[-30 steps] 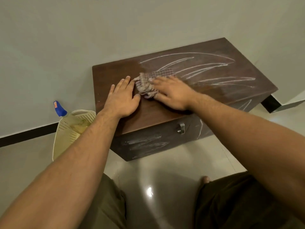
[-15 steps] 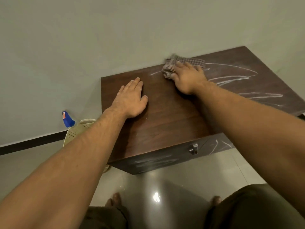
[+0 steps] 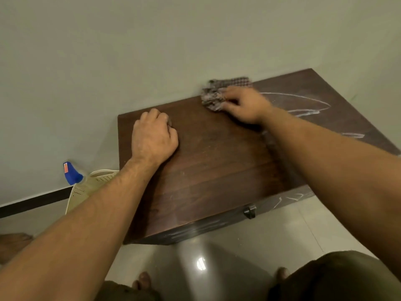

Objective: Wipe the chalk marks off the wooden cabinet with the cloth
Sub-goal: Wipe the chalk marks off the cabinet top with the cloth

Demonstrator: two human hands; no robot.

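Wooden cabinet against the wall, centre frame. Top bare of chalk from 6 round to 10 o'clock; chalk marks left across the 2-to-3 o'clock part, plus more streaks on the front face at 5 o'clock. Read: mid-wipe of the top, working along the back edge. Next move calls for dragging the cloth toward 3 o'clock over those arcs with firm pressure, then dropping to the front face.

Cream perforated basket on the floor at 9 o'clock of the cabinet. Blue spray bottle head showing at its far rim, possibly standing inside; contents hidden behind the forearm.

Left hand clenched, knuckles down on the top at 9 o'clock, nothing in it; looks like bracing. Right hand at 12 o'clock, grasping the bunched cloth and pressing it onto the top by the wall. Drawer handle at 5 o'clock, untouched.
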